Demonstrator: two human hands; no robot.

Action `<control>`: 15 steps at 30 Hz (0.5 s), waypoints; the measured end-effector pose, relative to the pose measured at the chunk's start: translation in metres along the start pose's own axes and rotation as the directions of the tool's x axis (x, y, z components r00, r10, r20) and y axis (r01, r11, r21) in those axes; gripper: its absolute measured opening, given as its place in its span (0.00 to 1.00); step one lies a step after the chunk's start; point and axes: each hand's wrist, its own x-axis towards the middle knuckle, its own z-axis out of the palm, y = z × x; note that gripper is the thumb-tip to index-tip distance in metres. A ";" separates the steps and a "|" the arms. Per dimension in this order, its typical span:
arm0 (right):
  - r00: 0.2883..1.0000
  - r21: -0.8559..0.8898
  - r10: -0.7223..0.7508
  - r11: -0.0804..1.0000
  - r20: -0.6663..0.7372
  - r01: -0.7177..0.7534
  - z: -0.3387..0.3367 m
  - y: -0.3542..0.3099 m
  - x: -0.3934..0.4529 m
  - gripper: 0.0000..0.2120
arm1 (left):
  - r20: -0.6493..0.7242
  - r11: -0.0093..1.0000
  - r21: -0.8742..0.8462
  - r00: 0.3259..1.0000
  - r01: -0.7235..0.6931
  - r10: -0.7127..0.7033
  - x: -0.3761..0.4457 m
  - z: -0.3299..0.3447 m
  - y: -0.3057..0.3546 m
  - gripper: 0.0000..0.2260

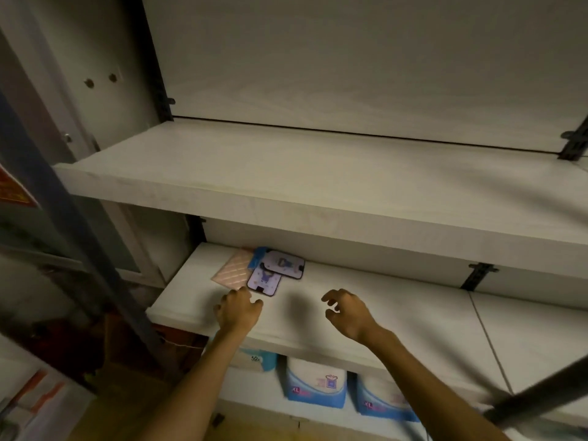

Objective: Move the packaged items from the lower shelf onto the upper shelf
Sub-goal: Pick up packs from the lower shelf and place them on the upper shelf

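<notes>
Pink packet: flat, quilted pattern, lying at the left end of the lower shelf, its right edge tucked under or against the two cards beside it; which, I cannot tell.
Printed cards: two purple packaged cards with dark borders, the nearer one overlapping the farther one; a blue scrap shows behind them.
Left hand: over the shelf just short of the pink packet and the nearer card, fingers curled downward, holding nothing; fingertips seem close to the packet's near corner, contact not clear.
Right hand: hovering over bare shelf, well right of the cards, fingers spread and loosely hooked, holding nothing.
Upper shelf: nothing lies on the part in view.
Below: blue-and-white bags stand under the lower shelf.
Step in hand: judged as the reach for the first pick; nothing moved up yet.
Next move calls for: flat items sit flush on the board, so a fingertip must pry or slide an edge before a pinch can form, then lift clear of the upper shelf's front lip.
</notes>
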 end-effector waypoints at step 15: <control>0.964 0.033 0.265 0.964 0.011 -0.265 0.078 -0.024 0.047 0.18 | 0.098 0.996 -0.088 0.995 -0.025 0.034 0.115 0.056 -0.016 0.38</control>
